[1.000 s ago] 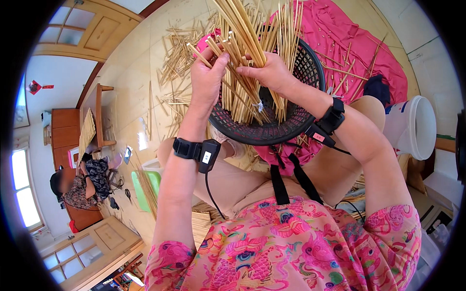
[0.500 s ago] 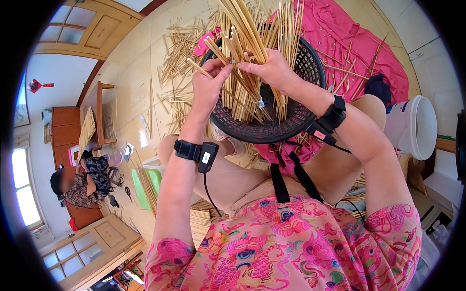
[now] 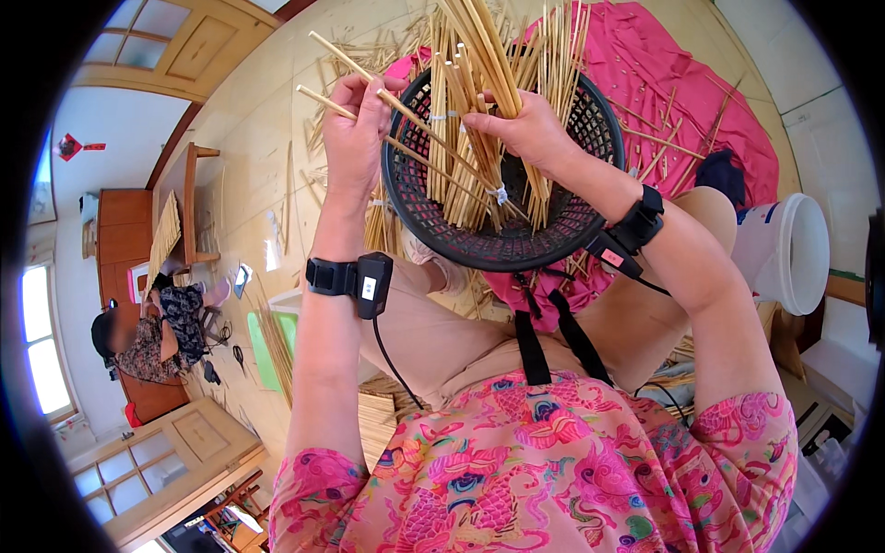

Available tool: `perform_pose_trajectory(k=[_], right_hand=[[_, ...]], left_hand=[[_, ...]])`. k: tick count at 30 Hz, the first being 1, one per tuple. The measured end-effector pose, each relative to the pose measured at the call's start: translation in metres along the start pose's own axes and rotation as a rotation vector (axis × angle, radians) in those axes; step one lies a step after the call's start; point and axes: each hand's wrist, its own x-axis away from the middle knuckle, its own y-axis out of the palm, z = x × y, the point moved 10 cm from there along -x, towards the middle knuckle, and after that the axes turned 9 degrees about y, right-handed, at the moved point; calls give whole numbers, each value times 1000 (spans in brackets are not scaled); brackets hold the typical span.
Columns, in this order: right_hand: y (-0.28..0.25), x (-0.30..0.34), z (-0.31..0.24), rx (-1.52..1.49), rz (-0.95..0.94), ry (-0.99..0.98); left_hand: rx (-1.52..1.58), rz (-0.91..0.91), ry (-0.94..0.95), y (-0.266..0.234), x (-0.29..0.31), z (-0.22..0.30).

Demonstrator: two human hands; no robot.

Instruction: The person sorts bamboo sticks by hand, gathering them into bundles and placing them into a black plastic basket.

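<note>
My left hand, left of the basket rim, is closed on two thin pale straw stalks. The stalks slant down to the right, toward a bundle of stalks in the basket. My right hand is wrapped round a thick bundle of straw stalks that leans up and away. Both hands are over a black plastic mesh basket between my knees. More stalks stand upright inside it, some tied with white string. My right fingers partly hide the bundle.
Pink cloth with loose stalks lies beyond the basket, and more stalks litter the tiled floor. A white bucket lies at my right. A green plastic stool is at my left. Farther left, another person sits near a wooden table.
My left hand has moved left, away from the bundle, drawing two stalks outward. My right hand stays on the bundle, shifted slightly right.
</note>
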Motion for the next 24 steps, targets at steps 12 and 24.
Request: perform_pose_trajectory(k=[12,24], right_hand=[[1,-1,-2,-40,2,-52],[1,-5,2,-27,4,-71]], left_hand=[[-48,-253,-181,14,27,-29],[-493,-239,-14,16,17,-2]])
